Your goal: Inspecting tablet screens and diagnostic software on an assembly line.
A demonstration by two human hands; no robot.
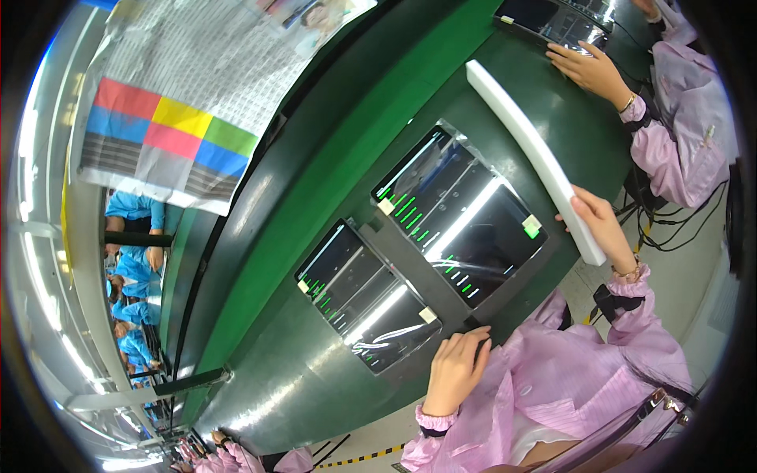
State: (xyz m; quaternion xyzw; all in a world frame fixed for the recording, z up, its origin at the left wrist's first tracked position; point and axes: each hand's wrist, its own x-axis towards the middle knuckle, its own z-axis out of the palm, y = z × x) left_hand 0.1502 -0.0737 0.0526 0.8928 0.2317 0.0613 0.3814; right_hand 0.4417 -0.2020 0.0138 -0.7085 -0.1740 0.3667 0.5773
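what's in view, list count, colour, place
white strip: 1, white, right of centre
larger screen: 1, black, green bars, centre
smaller screen: 1, black, green bars, lower left of centre
far screen: at least 1, dark, top right
pale tabs: several, yellowish, on screens
table: 1, green, under screens
hanging sheet: 1, multicoloured, top left
cables: several, black, right
striped tape: several, yellow-black, floor
ceiling lights: several, white, left
workers: several, blue or pink, left
neighbour: 1, pink, upper right
left hand: 1, pink-sleeved, bottom centre
right hand: 1, pink-sleeved, gripping white strip
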